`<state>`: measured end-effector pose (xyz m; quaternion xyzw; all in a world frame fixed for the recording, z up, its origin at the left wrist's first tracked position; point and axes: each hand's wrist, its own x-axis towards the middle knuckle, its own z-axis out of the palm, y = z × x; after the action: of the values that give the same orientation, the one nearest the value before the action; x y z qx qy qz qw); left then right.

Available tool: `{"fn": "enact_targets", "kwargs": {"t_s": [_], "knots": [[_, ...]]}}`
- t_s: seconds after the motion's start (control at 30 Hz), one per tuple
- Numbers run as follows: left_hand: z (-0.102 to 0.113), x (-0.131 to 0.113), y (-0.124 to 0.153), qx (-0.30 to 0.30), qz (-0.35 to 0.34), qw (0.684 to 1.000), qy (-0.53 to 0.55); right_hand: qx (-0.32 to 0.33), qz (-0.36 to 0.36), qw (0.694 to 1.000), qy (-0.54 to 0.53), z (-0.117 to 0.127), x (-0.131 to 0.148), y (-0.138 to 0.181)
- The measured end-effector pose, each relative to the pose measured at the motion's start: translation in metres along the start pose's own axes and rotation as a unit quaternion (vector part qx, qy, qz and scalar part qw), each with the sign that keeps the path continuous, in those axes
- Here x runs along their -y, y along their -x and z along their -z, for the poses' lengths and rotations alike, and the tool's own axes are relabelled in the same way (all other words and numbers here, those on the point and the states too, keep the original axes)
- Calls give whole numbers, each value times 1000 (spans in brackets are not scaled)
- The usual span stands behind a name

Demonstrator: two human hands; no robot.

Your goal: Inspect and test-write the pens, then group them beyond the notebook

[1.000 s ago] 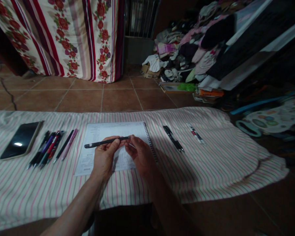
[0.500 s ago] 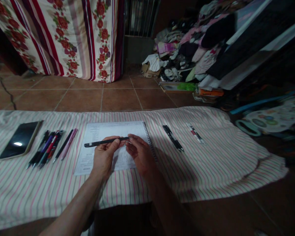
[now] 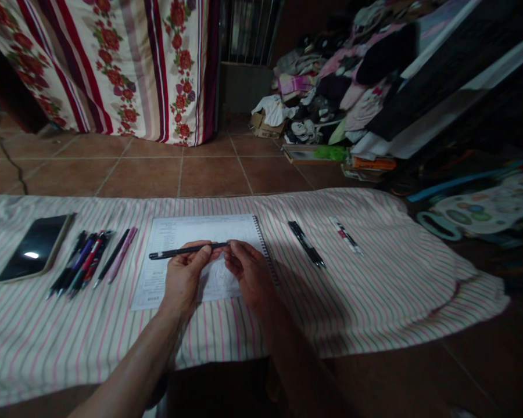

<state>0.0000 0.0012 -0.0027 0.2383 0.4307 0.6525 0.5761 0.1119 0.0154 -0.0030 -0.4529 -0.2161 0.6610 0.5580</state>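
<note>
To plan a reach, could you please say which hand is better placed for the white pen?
Probably the right hand, nearer the white pen and only at the end of the black pen the left hand grips.

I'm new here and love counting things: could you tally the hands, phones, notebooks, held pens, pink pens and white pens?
Hands: 2, the left hand and right hand
Phone: 1
Notebook: 1
Held black pen: 1
Pink pen: 1
White pen: 1
Total: 7
</note>
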Motion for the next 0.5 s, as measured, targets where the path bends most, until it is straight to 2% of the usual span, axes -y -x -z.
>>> {"fn": "enact_targets", "kwargs": {"t_s": [0.5], "knots": [[1,0,-2,-30,10,999,16,-26,3,1000,-11,1,1,-3]]}}
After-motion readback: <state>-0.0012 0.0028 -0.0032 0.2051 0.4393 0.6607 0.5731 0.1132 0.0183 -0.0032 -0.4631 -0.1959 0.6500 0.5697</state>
